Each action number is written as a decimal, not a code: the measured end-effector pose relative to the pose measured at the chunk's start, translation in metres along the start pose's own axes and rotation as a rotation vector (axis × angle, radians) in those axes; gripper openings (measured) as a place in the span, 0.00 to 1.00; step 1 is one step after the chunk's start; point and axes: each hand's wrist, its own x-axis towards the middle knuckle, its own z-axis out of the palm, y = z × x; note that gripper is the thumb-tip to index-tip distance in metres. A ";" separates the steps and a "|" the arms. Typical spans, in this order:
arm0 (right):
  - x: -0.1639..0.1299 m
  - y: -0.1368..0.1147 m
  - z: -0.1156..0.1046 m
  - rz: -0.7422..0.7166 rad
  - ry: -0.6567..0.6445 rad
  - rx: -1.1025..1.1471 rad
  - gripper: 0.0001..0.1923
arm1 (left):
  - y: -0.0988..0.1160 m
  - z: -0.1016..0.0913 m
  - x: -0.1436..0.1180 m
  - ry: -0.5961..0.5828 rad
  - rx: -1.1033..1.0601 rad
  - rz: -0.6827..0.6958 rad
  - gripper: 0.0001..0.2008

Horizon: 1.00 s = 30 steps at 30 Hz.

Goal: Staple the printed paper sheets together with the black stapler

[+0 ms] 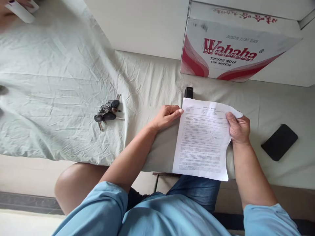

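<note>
A printed sheet of paper [203, 147] slopes toward me over the front edge of the cloth-covered table, its heading at the top. My right hand [239, 127] grips the upper right corner, thumb on the printed side and fingers behind; that corner curls. At the upper left edge, my left hand [168, 116] has its thumb tip on the paper's margin and its other fingers bent beside it, partly hidden. Just above the sheet a small black object [189, 92] sticks out, its lower part covered by the paper.
A bunch of keys [107, 112] lies to the left, and a black phone-like object [279, 142] to the right. A Wahaha water carton [233, 52] stands at the back. Wrinkled pale cloth [61, 98] covers the table. Another person's hand [18, 9] holds a white object at top left.
</note>
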 end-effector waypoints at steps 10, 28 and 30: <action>0.001 0.003 0.003 -0.004 0.020 0.069 0.27 | -0.009 0.005 0.005 0.196 -0.170 -0.117 0.40; 0.003 0.000 -0.011 -0.079 0.038 -0.193 0.20 | -0.006 0.004 0.000 0.135 -0.225 -0.110 0.37; 0.003 -0.001 -0.013 -0.080 0.022 -0.219 0.22 | -0.009 0.004 0.000 0.139 -0.228 -0.109 0.36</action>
